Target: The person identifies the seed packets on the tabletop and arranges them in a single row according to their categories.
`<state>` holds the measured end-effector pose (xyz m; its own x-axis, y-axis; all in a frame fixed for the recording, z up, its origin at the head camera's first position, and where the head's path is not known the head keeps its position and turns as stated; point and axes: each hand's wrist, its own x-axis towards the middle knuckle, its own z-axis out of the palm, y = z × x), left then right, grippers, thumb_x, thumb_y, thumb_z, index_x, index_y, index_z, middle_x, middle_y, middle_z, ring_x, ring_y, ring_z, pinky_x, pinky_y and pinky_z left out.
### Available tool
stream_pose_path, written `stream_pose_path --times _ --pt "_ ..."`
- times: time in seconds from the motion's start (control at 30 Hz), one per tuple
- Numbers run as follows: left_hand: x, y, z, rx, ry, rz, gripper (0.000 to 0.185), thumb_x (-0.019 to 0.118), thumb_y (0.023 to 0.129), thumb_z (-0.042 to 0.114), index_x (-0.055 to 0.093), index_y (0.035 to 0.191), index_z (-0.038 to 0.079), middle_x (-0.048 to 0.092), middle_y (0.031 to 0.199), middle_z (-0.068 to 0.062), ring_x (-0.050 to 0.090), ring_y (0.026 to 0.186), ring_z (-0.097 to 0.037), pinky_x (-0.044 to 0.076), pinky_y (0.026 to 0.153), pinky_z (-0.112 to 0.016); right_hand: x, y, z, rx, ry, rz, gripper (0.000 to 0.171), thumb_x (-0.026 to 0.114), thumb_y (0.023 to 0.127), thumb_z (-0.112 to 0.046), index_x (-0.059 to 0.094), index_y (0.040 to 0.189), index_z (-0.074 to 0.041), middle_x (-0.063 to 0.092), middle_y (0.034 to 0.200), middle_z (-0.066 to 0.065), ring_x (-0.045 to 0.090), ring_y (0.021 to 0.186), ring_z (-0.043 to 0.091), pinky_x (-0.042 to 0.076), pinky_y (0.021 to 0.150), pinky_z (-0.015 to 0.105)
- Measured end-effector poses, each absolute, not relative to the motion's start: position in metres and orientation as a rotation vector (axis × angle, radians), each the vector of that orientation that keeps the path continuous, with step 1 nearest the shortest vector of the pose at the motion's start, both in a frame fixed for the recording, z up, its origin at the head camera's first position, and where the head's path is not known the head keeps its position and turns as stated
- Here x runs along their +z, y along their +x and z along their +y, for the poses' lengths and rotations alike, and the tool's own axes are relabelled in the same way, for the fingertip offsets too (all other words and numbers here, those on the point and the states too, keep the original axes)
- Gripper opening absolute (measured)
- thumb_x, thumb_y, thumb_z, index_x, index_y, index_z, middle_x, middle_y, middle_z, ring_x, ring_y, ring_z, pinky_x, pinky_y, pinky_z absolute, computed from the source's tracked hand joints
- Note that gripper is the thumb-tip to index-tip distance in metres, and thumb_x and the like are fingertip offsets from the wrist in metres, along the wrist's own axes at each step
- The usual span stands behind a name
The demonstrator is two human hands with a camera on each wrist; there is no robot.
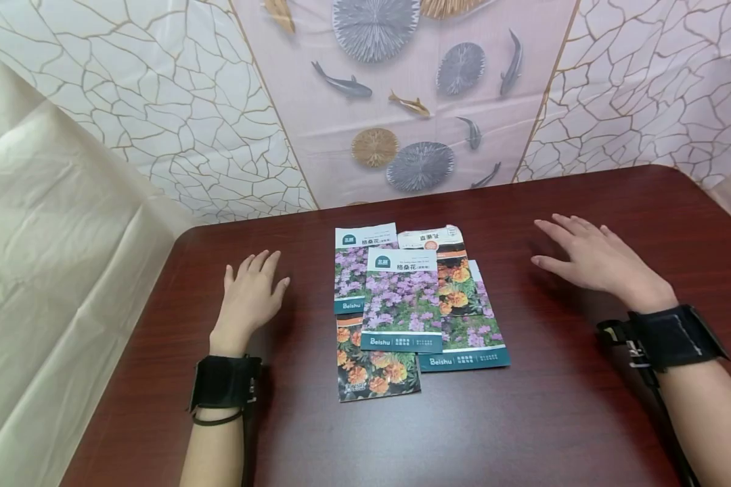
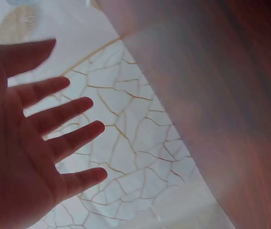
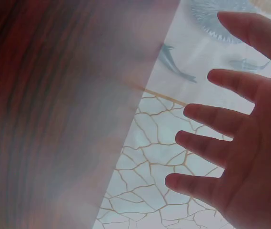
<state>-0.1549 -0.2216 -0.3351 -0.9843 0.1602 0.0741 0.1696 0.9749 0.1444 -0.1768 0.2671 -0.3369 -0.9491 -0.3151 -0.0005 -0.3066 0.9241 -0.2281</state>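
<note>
Several flower seed packets lie in an overlapping pile mid-table in the head view. On top is a purple-flower packet (image 1: 402, 304) with a teal bottom band. Partly under it are another purple-flower packet (image 1: 348, 270) at upper left and one (image 1: 472, 338) at lower right. Orange-flower packets show at lower left (image 1: 378, 375) and upper right (image 1: 457, 284). My left hand (image 1: 248, 295) is left of the pile, fingers spread, holding nothing; its palm (image 2: 21, 143) fills the left wrist view's left side. To the pile's right, my right hand (image 1: 597, 260) is likewise spread and holds nothing.
The dark red-brown table (image 1: 499, 433) has a rounded far edge. Behind it hangs a patterned cloth (image 1: 219, 135) with fish and round leaf shapes, and a pale cloth (image 1: 49, 270) drapes along the left side. Black bands (image 1: 225, 382) circle both wrists, and a cable runs along the right forearm.
</note>
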Motion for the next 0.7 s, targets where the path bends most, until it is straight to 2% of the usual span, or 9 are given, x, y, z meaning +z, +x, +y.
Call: stream_pose_path --times 0.13,0.33,0.7 --pt "-0.330 -0.153 -0.215 -0.244 -0.251 -2.976 0.050 0.051 0.093 0.025 0.039 0.136 -0.001 0.041 0.133 -0.024 0.036 0.123 -0.040 0.021 0.099 -0.061 -0.334 -0.174 0.265 -0.387 -0.516 3.124 0.066 0.054 0.090 -0.040 0.035 0.138 0.001 0.033 0.136 0.031 0.029 0.123 0.047 0.022 0.094 0.064" --pt "-0.321 -0.148 -0.201 -0.272 -0.276 -2.934 0.050 0.053 0.092 0.026 0.042 0.133 -0.002 0.047 0.127 -0.024 0.041 0.118 -0.039 0.030 0.095 -0.057 -0.328 -0.172 0.261 -0.454 -0.518 3.204 0.063 0.054 0.091 -0.038 0.038 0.136 0.003 0.040 0.131 0.032 0.037 0.117 0.047 0.031 0.089 0.062" --pt "-0.315 -0.137 -0.171 -0.346 -0.407 -2.854 0.047 0.058 0.090 0.026 0.050 0.126 -0.004 0.056 0.116 -0.023 0.052 0.106 -0.037 0.044 0.082 -0.051 -0.314 -0.161 0.242 -0.564 -0.524 3.309 0.056 0.058 0.089 -0.031 0.045 0.129 0.006 0.050 0.118 0.032 0.045 0.105 0.047 0.035 0.081 0.061"
